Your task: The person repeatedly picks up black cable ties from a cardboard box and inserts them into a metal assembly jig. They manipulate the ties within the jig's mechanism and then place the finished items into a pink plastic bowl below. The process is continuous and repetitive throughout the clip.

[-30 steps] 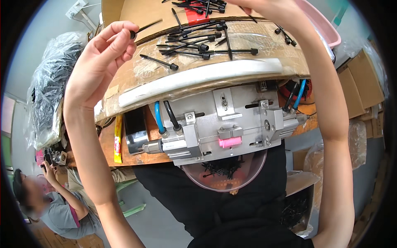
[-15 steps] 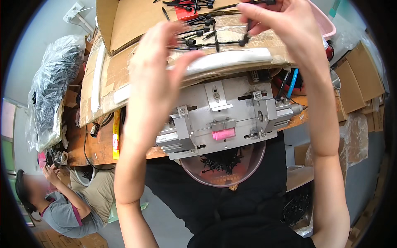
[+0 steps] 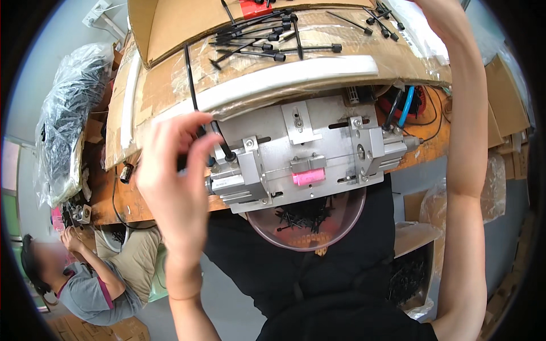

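Observation:
My left hand (image 3: 176,170) is closed on a thin black rod (image 3: 191,79), pinched between thumb and fingers. Its upper end points at the cardboard, and its knobbed lower end hangs beside the left clamp block of a metal fixture (image 3: 335,150). A pink block (image 3: 309,177) sits at the middle of that fixture. Only the wrist side of my right hand (image 3: 446,20) shows at the top edge on the right; its fingers are out of the picture. More black rods with knobbed ends (image 3: 256,42) lie in a loose pile on the cardboard (image 3: 153,102).
Below the fixture, a translucent bowl (image 3: 261,236) holds black pieces. White foam padding (image 3: 296,74) lines the cardboard's front edge. A bag of black parts (image 3: 74,119) stands at the left, where another person (image 3: 102,290) sits working. An open box of black pieces (image 3: 412,273) stands low right.
My left hand has come down and left, now with a black rod in it. My right hand has moved up and right, mostly out of the picture. The cardboard's right side is uncovered.

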### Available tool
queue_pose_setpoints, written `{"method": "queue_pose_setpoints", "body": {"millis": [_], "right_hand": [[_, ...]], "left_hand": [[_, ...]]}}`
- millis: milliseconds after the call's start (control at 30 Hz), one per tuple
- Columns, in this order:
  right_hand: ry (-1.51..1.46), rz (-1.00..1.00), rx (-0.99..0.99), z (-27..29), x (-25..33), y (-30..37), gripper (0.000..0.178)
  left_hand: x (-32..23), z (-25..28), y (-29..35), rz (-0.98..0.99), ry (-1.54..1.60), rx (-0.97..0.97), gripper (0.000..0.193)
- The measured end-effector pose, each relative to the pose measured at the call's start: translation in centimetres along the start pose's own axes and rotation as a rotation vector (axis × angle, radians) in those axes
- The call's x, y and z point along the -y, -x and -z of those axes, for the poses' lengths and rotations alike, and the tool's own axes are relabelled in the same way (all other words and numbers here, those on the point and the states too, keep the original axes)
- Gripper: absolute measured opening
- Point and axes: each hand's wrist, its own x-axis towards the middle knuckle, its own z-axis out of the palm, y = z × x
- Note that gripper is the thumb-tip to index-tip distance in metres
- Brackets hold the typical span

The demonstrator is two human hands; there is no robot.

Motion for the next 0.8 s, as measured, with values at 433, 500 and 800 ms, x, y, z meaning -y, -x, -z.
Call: {"method": "queue_pose_setpoints", "body": {"millis": [433, 500, 800], "right_hand": [[-0.408, 0.037, 0.057, 0.3, 2.9, 9.8, 0.027], [-0.31, -0.01, -0.016, 1.0, 2.1, 11.2, 0.025], [0.098, 0.069, 0.036, -6.6, 2.5, 22.3, 0.054]], "left_hand": [[-6.7, -7.8, 11.7, -0.111, -0.064, 0.337, 0.067], [-6.6, -7.7, 11.3, -0.133, -0.082, 0.35, 0.065], [-6.5, -6.8, 11.3, -0.018, 0.032, 0.36, 0.074]]}}
